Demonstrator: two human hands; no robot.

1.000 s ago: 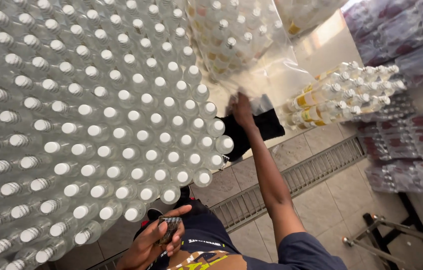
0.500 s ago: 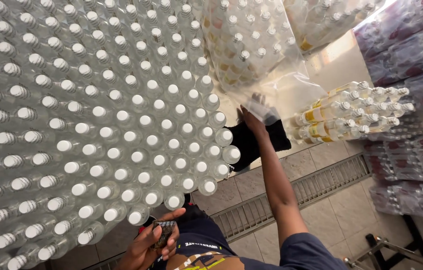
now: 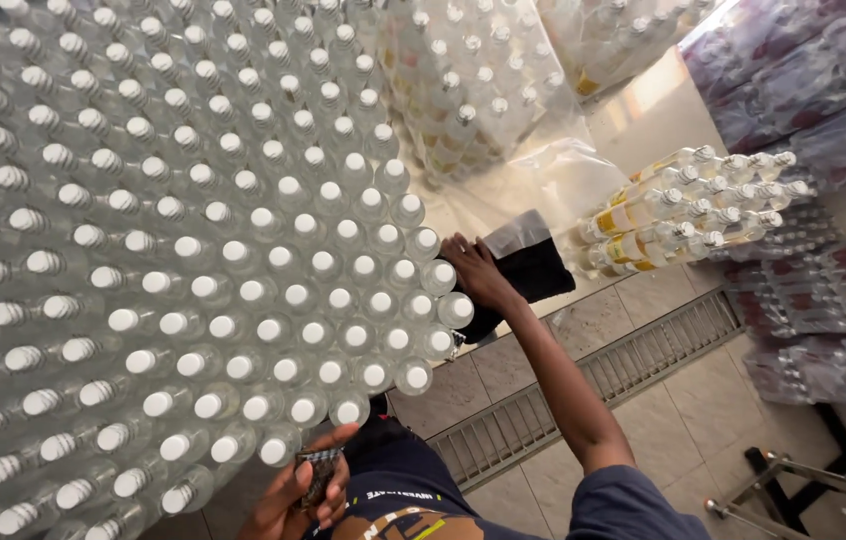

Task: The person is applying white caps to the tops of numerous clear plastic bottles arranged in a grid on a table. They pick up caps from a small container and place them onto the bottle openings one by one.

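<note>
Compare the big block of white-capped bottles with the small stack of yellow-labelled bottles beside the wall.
The white-capped bottles form a huge block filling the left of the view; the yellow-labelled bottles are a small stack at right. The first look clear and unlabelled from here; the second carry yellow bands. The right hand reaches the big block's edge, not the stack. Both have white caps.

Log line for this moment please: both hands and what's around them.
right hand: on dark bundle beside capped clear bottles | left hand: holds small dark object | floor grate below
</note>
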